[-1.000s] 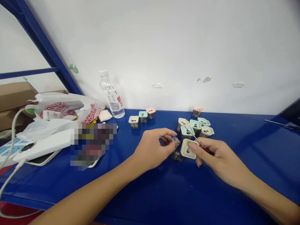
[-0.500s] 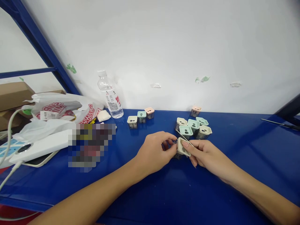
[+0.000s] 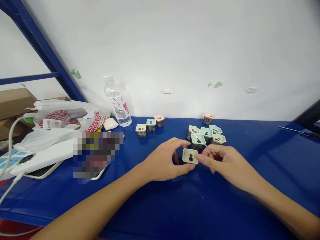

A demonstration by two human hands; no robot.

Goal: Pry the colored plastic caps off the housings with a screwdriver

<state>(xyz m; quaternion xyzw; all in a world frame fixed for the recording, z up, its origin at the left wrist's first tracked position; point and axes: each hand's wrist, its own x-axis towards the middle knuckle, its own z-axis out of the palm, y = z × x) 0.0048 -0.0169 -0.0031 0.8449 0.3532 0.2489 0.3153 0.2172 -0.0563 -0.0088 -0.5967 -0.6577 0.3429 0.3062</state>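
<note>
The cream lid (image 3: 190,155), tilted 0.5 seconds ago, now faces up between the left hand (image 3: 163,161) and right hand (image 3: 227,160), apparently seated. The left fingers spread around it; the right fingers pinch a screwdriver (image 3: 206,145).

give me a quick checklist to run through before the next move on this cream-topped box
1. Cream-topped box upright between the hands: ok
2. Left hand curled beside it, thumb at its near edge: ok; firm grip: cannot tell
3. Right hand holding the red-handled tool: ok
4. Tool's tip clear of the nearest mint-topped box: cannot tell, its shaft crosses that box in view
5. Cream top fully seated: cannot tell, the body below is hidden
6. Bottle capped and standing away from both hands: ok
</note>
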